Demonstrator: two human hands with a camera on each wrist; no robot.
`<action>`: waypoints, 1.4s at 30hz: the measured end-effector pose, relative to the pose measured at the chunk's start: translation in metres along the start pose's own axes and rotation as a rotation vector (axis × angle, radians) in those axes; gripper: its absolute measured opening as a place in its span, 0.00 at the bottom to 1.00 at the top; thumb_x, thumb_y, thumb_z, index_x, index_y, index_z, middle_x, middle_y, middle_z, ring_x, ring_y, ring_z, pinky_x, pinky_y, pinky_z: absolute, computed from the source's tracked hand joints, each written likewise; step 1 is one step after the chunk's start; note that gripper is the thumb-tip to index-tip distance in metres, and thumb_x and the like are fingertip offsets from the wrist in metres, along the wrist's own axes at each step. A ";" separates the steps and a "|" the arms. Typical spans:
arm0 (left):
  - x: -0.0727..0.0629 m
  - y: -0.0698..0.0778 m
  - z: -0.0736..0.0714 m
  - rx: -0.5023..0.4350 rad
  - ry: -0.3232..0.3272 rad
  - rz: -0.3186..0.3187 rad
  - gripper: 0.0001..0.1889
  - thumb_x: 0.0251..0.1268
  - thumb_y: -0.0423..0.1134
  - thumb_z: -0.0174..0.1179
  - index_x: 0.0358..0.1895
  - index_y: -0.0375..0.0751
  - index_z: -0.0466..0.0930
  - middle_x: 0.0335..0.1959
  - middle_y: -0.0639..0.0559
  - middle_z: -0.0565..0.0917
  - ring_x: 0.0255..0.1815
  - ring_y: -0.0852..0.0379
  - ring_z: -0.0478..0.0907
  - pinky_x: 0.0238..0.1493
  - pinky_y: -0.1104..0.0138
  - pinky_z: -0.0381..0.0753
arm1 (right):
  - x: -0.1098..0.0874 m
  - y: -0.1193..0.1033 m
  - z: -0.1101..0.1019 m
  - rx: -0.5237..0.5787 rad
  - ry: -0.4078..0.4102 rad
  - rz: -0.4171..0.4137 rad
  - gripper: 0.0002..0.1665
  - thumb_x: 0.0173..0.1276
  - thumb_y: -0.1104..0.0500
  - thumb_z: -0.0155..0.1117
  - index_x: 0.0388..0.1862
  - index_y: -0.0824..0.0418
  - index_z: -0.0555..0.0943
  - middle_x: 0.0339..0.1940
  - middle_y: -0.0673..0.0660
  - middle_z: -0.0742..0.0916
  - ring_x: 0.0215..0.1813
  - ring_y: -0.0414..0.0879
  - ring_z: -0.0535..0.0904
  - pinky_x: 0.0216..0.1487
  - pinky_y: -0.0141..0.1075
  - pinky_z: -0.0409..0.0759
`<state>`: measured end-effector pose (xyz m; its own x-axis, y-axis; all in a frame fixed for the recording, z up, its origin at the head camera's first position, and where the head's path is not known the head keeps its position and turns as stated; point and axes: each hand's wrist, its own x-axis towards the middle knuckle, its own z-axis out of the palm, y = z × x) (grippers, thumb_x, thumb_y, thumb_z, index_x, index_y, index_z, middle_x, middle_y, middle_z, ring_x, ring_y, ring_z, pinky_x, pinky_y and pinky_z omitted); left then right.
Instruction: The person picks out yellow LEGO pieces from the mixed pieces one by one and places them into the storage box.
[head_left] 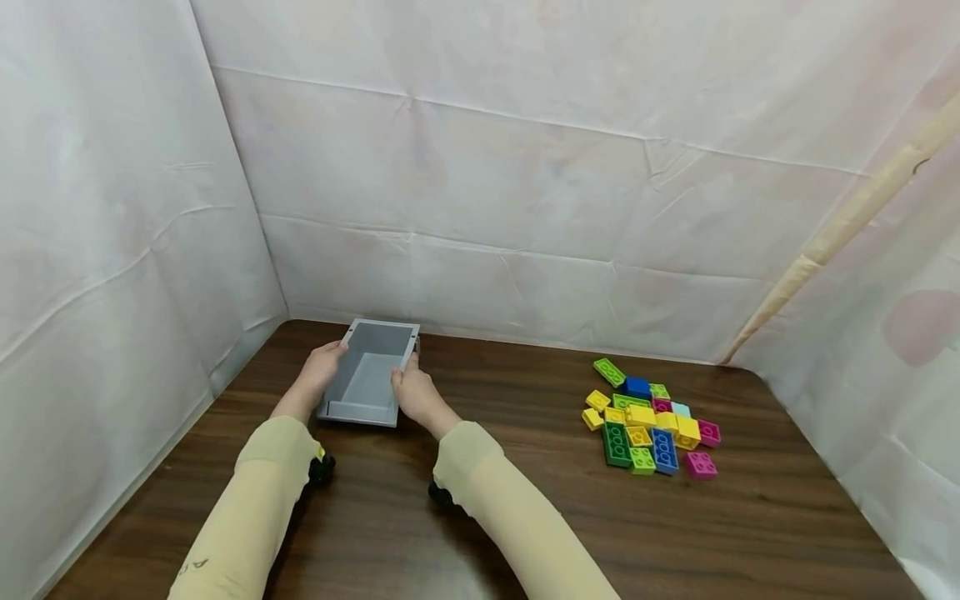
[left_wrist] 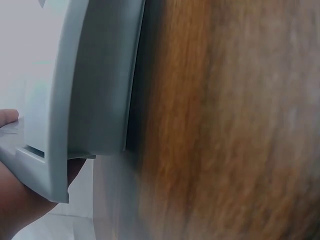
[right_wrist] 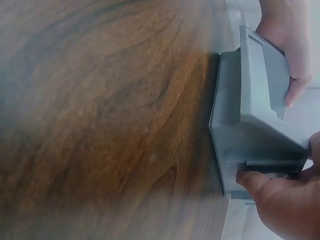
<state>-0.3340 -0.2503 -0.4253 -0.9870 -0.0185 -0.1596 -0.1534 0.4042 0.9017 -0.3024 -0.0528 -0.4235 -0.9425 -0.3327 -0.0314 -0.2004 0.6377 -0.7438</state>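
Observation:
A grey rectangular plastic bin (head_left: 369,379) with a wide rim is at the far left of the table, nothing inside it. My left hand (head_left: 318,372) grips its left side, thumb over the rim. Opposite it, my right hand (head_left: 420,398) holds the right side, thumb on top. In the right wrist view the right hand's fingers (right_wrist: 255,182) lie along the outer wall, by a slotted part. Close over the wood, the bin's wall (left_wrist: 100,80) fills much of the left wrist view's left half.
Several toy building bricks (head_left: 640,417) in yellow, green, blue and magenta lie in a loose cluster at the right of the brown wooden table (head_left: 510,500). Pale cloth curtains (head_left: 480,167) hang behind and at both sides of the table.

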 end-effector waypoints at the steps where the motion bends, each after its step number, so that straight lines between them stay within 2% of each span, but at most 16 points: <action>1: 0.001 -0.002 0.000 0.002 0.005 0.018 0.34 0.76 0.52 0.34 0.72 0.28 0.45 0.73 0.32 0.49 0.74 0.36 0.43 0.71 0.48 0.48 | -0.001 0.000 -0.001 -0.006 0.000 -0.001 0.38 0.78 0.49 0.32 0.73 0.75 0.41 0.34 0.64 0.85 0.55 0.47 0.79 0.60 0.39 0.72; 2: 0.002 -0.003 0.001 0.001 0.003 0.023 0.35 0.75 0.54 0.35 0.72 0.28 0.45 0.73 0.32 0.49 0.74 0.36 0.43 0.71 0.48 0.48 | -0.002 0.000 -0.001 -0.008 0.002 -0.003 0.37 0.78 0.49 0.32 0.72 0.75 0.42 0.45 0.68 0.84 0.63 0.49 0.73 0.64 0.41 0.69; 3: 0.002 -0.004 0.002 0.002 0.004 0.026 0.36 0.75 0.54 0.35 0.72 0.29 0.46 0.73 0.32 0.50 0.74 0.37 0.44 0.71 0.48 0.48 | -0.003 0.001 -0.002 -0.010 0.002 -0.004 0.37 0.78 0.49 0.32 0.72 0.76 0.44 0.55 0.70 0.79 0.67 0.51 0.68 0.66 0.42 0.67; 5: 0.001 -0.004 0.003 0.006 0.002 0.030 0.35 0.75 0.54 0.35 0.72 0.28 0.46 0.73 0.32 0.50 0.74 0.36 0.44 0.71 0.48 0.48 | -0.004 0.001 -0.004 -0.006 -0.005 -0.008 0.36 0.78 0.50 0.31 0.72 0.76 0.45 0.65 0.71 0.71 0.69 0.53 0.66 0.66 0.43 0.66; 9: -0.006 0.003 0.009 0.008 0.003 0.018 0.31 0.77 0.47 0.31 0.72 0.26 0.44 0.73 0.30 0.49 0.74 0.36 0.43 0.72 0.48 0.45 | -0.008 0.004 -0.007 -0.010 -0.007 -0.018 0.35 0.78 0.51 0.32 0.71 0.77 0.47 0.64 0.71 0.72 0.67 0.55 0.68 0.64 0.44 0.68; 14: -0.009 0.008 0.017 0.009 -0.008 0.016 0.29 0.78 0.43 0.28 0.71 0.24 0.43 0.72 0.29 0.48 0.74 0.35 0.44 0.71 0.48 0.46 | -0.014 0.008 -0.012 -0.010 -0.003 -0.022 0.34 0.78 0.51 0.33 0.70 0.77 0.49 0.65 0.72 0.71 0.67 0.56 0.68 0.64 0.45 0.68; 20: -0.012 0.008 0.025 0.014 -0.006 0.051 0.28 0.77 0.41 0.28 0.71 0.24 0.45 0.72 0.29 0.50 0.73 0.36 0.47 0.71 0.48 0.48 | -0.022 0.012 -0.019 0.036 -0.030 -0.014 0.33 0.78 0.52 0.33 0.71 0.75 0.49 0.66 0.70 0.69 0.69 0.55 0.66 0.65 0.46 0.67; 28: -0.017 0.011 0.039 0.031 -0.019 0.058 0.28 0.77 0.41 0.27 0.71 0.24 0.43 0.73 0.30 0.48 0.74 0.37 0.43 0.72 0.48 0.45 | -0.031 0.022 -0.028 0.067 -0.063 -0.010 0.34 0.78 0.51 0.32 0.72 0.74 0.48 0.66 0.70 0.70 0.68 0.54 0.66 0.65 0.47 0.66; 34: -0.022 0.015 0.049 0.028 -0.018 0.061 0.27 0.77 0.40 0.27 0.71 0.24 0.44 0.72 0.29 0.48 0.74 0.36 0.43 0.72 0.48 0.45 | -0.037 0.030 -0.035 0.080 -0.064 -0.026 0.34 0.78 0.51 0.32 0.72 0.74 0.47 0.69 0.69 0.66 0.71 0.55 0.61 0.67 0.48 0.63; 42: -0.027 0.019 0.063 0.034 -0.012 0.075 0.27 0.77 0.40 0.27 0.70 0.23 0.47 0.72 0.29 0.51 0.74 0.36 0.45 0.71 0.48 0.46 | -0.048 0.041 -0.044 0.079 -0.047 -0.043 0.32 0.78 0.53 0.34 0.71 0.74 0.50 0.68 0.69 0.67 0.71 0.53 0.61 0.68 0.47 0.63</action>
<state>-0.3072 -0.1843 -0.4297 -0.9950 0.0238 -0.0975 -0.0775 0.4350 0.8971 -0.2774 0.0195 -0.4228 -0.9194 -0.3923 -0.0283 -0.2171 0.5662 -0.7952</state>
